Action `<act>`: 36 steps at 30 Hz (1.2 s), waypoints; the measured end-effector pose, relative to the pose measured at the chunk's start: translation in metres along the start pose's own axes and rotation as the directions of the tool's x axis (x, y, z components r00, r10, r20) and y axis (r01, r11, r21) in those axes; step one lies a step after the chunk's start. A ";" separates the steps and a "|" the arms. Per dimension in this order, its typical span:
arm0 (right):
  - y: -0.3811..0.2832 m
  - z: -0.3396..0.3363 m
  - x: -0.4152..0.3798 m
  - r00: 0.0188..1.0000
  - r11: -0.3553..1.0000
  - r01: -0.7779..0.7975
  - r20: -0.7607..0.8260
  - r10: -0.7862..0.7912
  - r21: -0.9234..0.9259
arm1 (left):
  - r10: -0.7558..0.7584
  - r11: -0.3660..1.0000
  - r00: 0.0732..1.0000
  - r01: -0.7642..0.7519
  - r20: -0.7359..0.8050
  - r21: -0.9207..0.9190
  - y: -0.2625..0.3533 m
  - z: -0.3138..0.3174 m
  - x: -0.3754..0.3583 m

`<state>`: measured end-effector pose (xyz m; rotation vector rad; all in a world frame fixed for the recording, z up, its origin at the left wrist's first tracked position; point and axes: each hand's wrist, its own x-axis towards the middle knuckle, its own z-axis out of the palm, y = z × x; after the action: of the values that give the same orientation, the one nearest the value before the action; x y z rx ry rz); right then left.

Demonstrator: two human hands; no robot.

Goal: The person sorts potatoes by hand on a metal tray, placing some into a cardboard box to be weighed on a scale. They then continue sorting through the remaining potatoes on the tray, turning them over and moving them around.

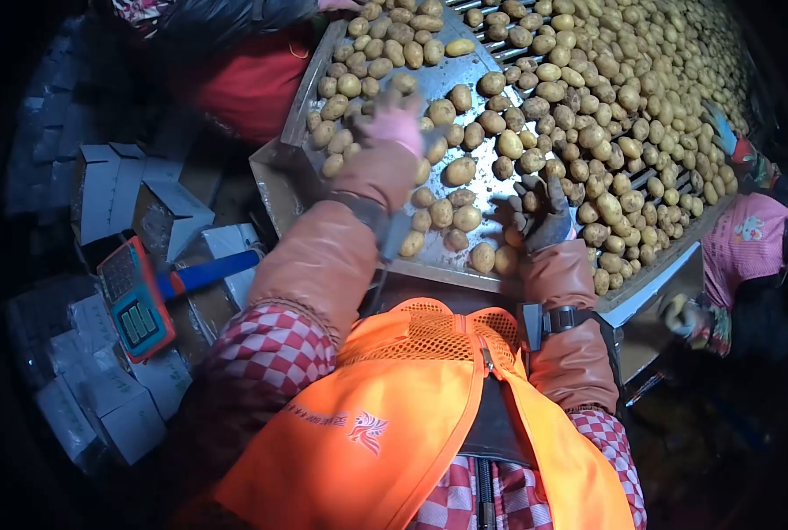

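Observation:
My left hand (392, 122), in a glove with a pink cuff, reaches over the potatoes on the left side of a metal sorting table (482, 177). Motion smears its fingers, so their grip does not show. Close to the table's front edge is my right hand (546, 216) in a dark, dirty glove. Its fingers curl round a potato (530, 202). Loose potatoes (460, 171) lie between my two hands on the bare metal. A dense heap of potatoes (606, 115) covers the bars to the right.
At the upper left, a person in a red garment (252, 84) stands beside the table. Another in a pink garment (747, 238) works on the right, a gloved hand (720, 131) at the heap. White boxes (120, 389) and a digital scale (136, 305) are at my left.

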<state>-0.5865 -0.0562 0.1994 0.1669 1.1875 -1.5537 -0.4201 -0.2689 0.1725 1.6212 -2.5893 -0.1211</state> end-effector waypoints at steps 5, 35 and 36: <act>-0.027 -0.048 0.035 0.972 0.742 0.235 0.173 -0.161 -0.628 | 0.504 0.862 0.860 -0.497 0.072 -0.102 -0.013 -0.005 -0.081; 0.052 -0.027 -0.009 0.979 0.779 0.192 0.177 -0.105 -0.596 | 0.432 0.902 0.867 -0.421 0.248 -0.096 0.051 0.029 0.013; 0.040 -0.030 -0.015 0.991 0.802 0.107 0.129 -0.038 -0.588 | 0.458 0.889 0.851 -0.436 0.258 -0.139 0.048 0.028 0.017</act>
<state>-0.5626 -0.0193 0.1716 -0.3841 1.5472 -1.1631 -0.4737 -0.2631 0.1506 0.9916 -3.0580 -0.4424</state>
